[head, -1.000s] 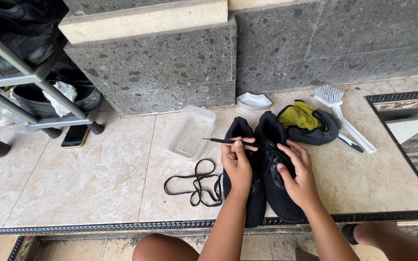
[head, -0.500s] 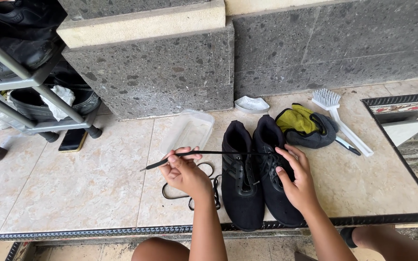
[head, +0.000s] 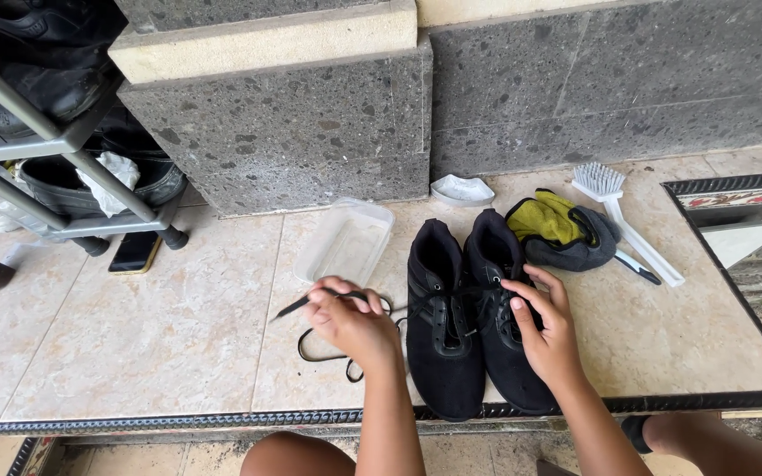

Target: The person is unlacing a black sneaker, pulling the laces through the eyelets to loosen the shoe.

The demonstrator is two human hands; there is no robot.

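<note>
The black shoelace [head: 332, 304] is partly hidden under the left hand [head: 354, 326], which pinches it, its tip pointing left over open tiled floor [head: 134, 335], its length running right to the black shoes [head: 474, 326], toes near the step edge, where the right hand [head: 544, 335] rests loosely curled.

matt black cloth shoes [head: 474, 317], seemingly, on glossy tiles [head: 134, 335].

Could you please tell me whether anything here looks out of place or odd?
Slightly: a loose black shoelace lies tangled on the beige floor tiles beside the left black fabric shoe, and a dark flat phone lies on the floor by the metal shoe rack. Nothing looks spilled or damaged.
</note>
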